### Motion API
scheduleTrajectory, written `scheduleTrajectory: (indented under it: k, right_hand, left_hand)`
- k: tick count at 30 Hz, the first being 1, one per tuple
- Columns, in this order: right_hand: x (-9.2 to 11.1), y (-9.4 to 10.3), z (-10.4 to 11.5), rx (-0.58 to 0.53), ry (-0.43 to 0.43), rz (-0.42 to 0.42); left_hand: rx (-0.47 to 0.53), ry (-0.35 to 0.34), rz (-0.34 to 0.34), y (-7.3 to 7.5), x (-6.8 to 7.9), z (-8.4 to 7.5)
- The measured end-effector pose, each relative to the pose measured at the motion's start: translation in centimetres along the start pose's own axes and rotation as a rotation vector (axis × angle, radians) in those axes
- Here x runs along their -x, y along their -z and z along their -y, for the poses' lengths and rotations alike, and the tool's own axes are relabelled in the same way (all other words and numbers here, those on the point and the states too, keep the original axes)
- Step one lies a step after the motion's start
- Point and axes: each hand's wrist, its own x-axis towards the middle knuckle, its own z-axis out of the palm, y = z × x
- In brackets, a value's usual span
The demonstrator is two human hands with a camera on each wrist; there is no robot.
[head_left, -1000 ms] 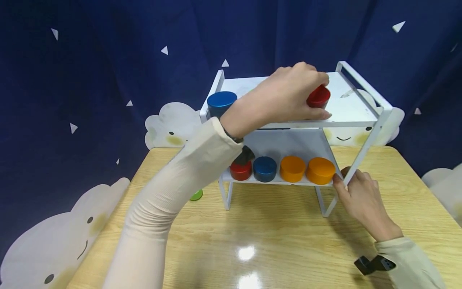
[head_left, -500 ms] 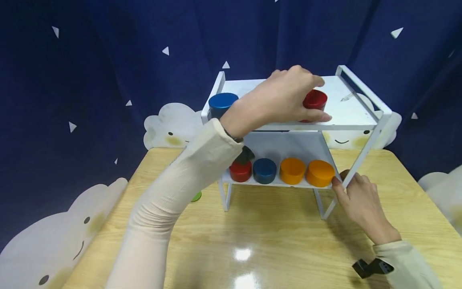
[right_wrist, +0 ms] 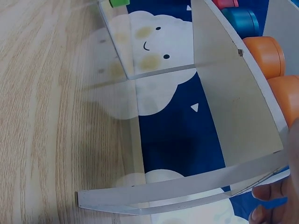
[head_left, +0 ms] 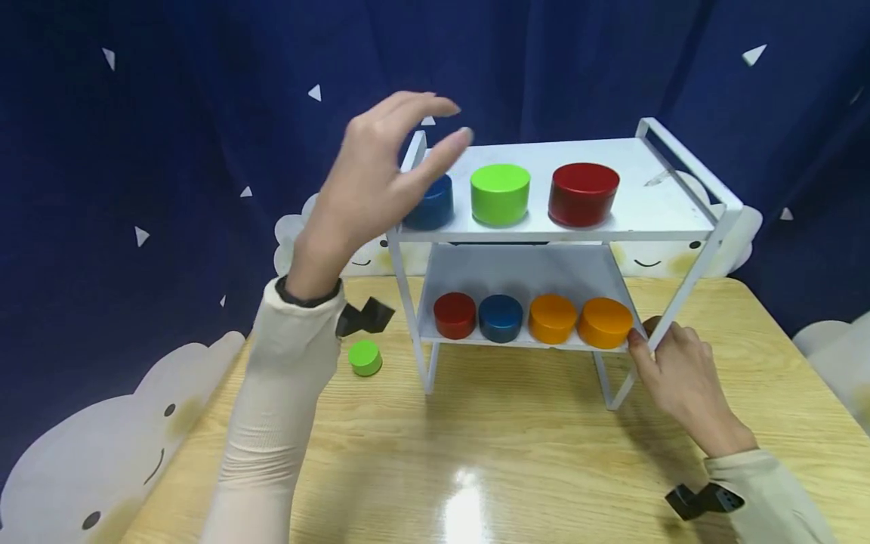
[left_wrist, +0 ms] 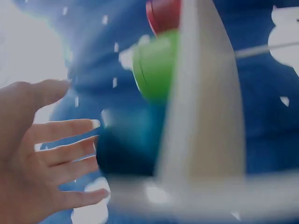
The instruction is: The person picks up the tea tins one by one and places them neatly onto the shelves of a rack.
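Observation:
My left hand (head_left: pixel 367 170) is raised at the left end of a white two-tier rack (head_left: pixel 519 236), its fingers spread and holding nothing. In the head view it partly covers a blue round tin (head_left: pixel 435 208) on the top shelf. Beside that tin stand a green tin (head_left: pixel 500 198) and a dark red tin (head_left: pixel 583 198). The left wrist view has my fingers right by the blurred blue tin (left_wrist: pixel 131 140). At the rack's lower right, my right hand (head_left: pixel 683 381) grips the leg and shelf edge, thumb in front, close to an orange tin (head_left: pixel 603 325).
On the lower shelf, a red tin (head_left: pixel 455 316), a blue tin (head_left: pixel 501 319) and another orange tin (head_left: pixel 552 320) stand in a row. A small green tin (head_left: pixel 365 358) sits on the wooden table (head_left: pixel 530 446) left of the rack. Behind hangs a dark blue curtain (head_left: pixel 217 91).
My left hand has let go of the dark red tin and moved left past the green tin, leaving both uncovered on the top shelf. My right hand stays on the rack.

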Motion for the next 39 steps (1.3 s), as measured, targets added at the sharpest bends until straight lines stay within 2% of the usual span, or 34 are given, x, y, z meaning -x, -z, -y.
scheduleTrajectory:
  k: [4,5,6,7,9,12,15,17,18,20,27,34,39]
  right_hand:
    - [0.1,0.1,-0.1,-0.007,-0.017,0.004]
    - [0.2,0.1,-0.1,-0.006,-0.018,0.003]
    - [0.3,0.2,0.0,-0.006,-0.018,0.002]
    - [0.3,0.2,0.0,-0.006,-0.018,0.001]
    - [0.4,0.2,0.0,-0.004,-0.013,0.0]
    - [0.4,0.4,0.0,-0.004,0.003,-0.009]
    - [0.3,0.7,0.0,-0.003,0.018,-0.017]
    - [0.2,0.9,0.0,0.0,0.018,-0.017]
    - [0.2,1.0,0.0,0.003,0.014,-0.014]
    - [0.2,1.0,0.0,0.007,-0.001,-0.001]
    - [0.3,0.9,0.2,0.005,-0.033,0.017]
    - [0.3,0.7,0.2,0.005,-0.018,0.014]
    - [0.4,0.6,0.2,0.006,-0.006,-0.004]
  left_hand:
    - [0.092,0.063,-0.312,-0.6,3.7,4.9]
    - [0.089,0.101,-0.356,-0.9,4.9,6.3]
    - [0.079,0.16,-0.37,-1.3,6.2,7.7]
    - [0.07,0.229,-0.348,-1.6,7.6,9.2]
    - [0.042,0.377,-0.228,-2.3,10.8,12.1]
    - [0.006,0.57,0.078,-4.1,15.6,15.9]
    - [0.029,0.69,0.353,-6.6,19.5,17.8]
    - [0.043,0.736,0.475,-8.2,21.1,18.0]
    - [0.052,0.751,0.504,-8.9,21.6,18.0]
    - [0.063,0.759,0.522,-10.2,22.4,18.1]
    - [0.075,0.77,0.458,-13.1,23.9,18.3]
    - [0.064,0.778,0.397,-13.7,24.4,18.3]
    - [0.053,0.719,0.386,-12.9,24.2,17.9]
